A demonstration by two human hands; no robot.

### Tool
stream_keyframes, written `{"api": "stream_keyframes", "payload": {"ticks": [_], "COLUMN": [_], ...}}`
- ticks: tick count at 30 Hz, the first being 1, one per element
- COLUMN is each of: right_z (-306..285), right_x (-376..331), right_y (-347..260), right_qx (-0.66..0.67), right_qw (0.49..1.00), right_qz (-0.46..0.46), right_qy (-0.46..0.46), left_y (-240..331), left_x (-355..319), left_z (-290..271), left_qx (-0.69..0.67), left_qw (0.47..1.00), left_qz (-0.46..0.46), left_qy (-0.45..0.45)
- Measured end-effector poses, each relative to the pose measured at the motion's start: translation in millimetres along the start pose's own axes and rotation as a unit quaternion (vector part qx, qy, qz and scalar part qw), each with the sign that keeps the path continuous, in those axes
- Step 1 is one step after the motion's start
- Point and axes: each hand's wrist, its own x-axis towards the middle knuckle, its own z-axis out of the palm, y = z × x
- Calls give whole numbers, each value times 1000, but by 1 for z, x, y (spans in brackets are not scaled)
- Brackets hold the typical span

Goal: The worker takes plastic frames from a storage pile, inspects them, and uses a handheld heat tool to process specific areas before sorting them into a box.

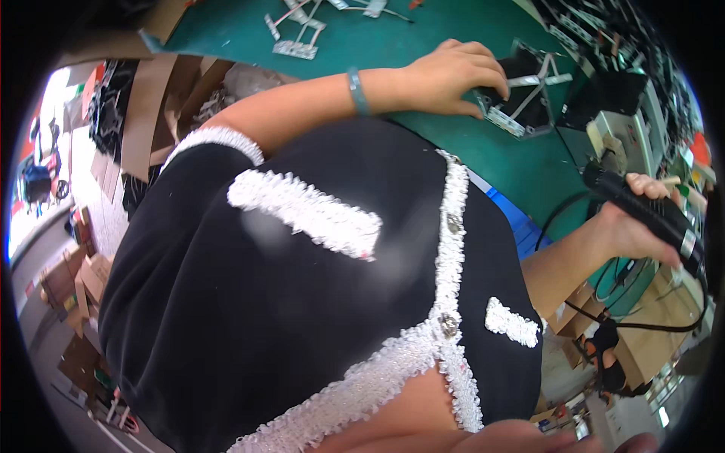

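My left hand (461, 79), with a bluish bracelet at its wrist, reaches across the green work table. Its fingers and thumb close on the near edge of a flat black part with a silver metal frame (521, 98), which lies on the table. At the right, my right hand (634, 219) wraps round a black corded power tool (642, 208), a thick cylinder shaped like an electric screwdriver. The tool is tilted, its upper end toward the table. A black cable loops from its lower end. Its tip cannot be made out clearly.
Loose silver metal brackets (296, 47) lie on the green table (385, 45) at the far side. Many black and silver parts (596, 38) are heaped at the far right, near a grey box-shaped unit (642, 128). Cardboard boxes (147, 121) stand at the left.
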Motion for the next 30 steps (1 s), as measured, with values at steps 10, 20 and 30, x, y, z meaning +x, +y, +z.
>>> {"api": "stream_keyframes", "payload": {"ticks": [10,20,30], "right_z": [114,118,116], "right_x": [-32,-31,-28], "right_y": [65,71,68], "right_qx": [86,47,31], "right_qw": [991,991,985], "right_qz": [-44,-55,-49], "right_qy": [-96,-115,-164], "left_y": [-7,-8,-5], "left_x": [6,4,6], "left_z": [4,8,3], "left_qx": [23,58,30], "left_qw": [997,996,997], "left_qz": [54,70,49], "left_qy": [-42,-21,-46]}}
